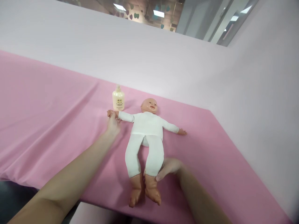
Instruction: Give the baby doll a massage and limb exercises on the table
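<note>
A baby doll (147, 124) with a white cloth body lies on its back on a pink sheet, arms spread and feet toward me. My left hand (113, 123) is closed around the doll's hand on the left side, with the thumb on top. At the lower leg on the right side, my right hand (170, 168) grips just above the foot. Its thumb rests on the ankle and its fingers are partly hidden beneath the leg. A pale yellow pump bottle (118, 100) stands upright just beyond my left hand, beside the doll's head.
The pink sheet (58, 102) covers the table and has folds on the left. A white wall (105, 46) runs along the back and right side. Above it, a window (144, 14) shows ceiling lights and heart shapes. Something white (93, 214) is below the table's front edge.
</note>
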The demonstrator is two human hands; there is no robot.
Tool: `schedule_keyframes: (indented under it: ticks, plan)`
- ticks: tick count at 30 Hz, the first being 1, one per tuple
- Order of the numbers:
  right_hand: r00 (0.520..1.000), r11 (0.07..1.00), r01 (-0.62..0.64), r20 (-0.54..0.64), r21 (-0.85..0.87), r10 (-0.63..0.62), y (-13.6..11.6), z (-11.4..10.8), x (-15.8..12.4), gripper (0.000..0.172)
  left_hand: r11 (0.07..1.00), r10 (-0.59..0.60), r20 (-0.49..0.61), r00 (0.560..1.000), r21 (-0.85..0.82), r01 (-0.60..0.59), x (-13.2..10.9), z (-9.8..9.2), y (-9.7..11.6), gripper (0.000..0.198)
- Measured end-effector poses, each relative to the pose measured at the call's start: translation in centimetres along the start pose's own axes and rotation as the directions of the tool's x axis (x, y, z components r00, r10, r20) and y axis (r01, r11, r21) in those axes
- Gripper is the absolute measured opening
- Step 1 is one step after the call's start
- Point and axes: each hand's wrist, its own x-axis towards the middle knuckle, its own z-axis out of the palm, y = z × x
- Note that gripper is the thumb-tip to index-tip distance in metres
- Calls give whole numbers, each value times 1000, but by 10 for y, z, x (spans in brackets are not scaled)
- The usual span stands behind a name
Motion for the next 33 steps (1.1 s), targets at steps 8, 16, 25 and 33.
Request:
schedule_keyframes:
  ticks: [8, 16, 25, 33]
  plan:
    - [999, 999, 37, 23, 1, -37, 2, 0, 2, 46, 989, 129, 124, 984, 56, -137, -7, 1, 0, 35]
    - [886, 829, 359, 122, 429, -447, 39, -16, 6, 60, 903, 302, 427, 852, 158, -399, -40, 15, 7, 27]
    - [793, 586, 595, -517, 550, -321, 18, -15, 0, 42, 681, 84, 871, 484, 304, -666, -60, 11, 2, 36]
    - [781, 635, 564, -591, 527, -202, 15, -20, 5, 38, 544, -15, 970, 242, 211, -812, -54, 7, -7, 34]
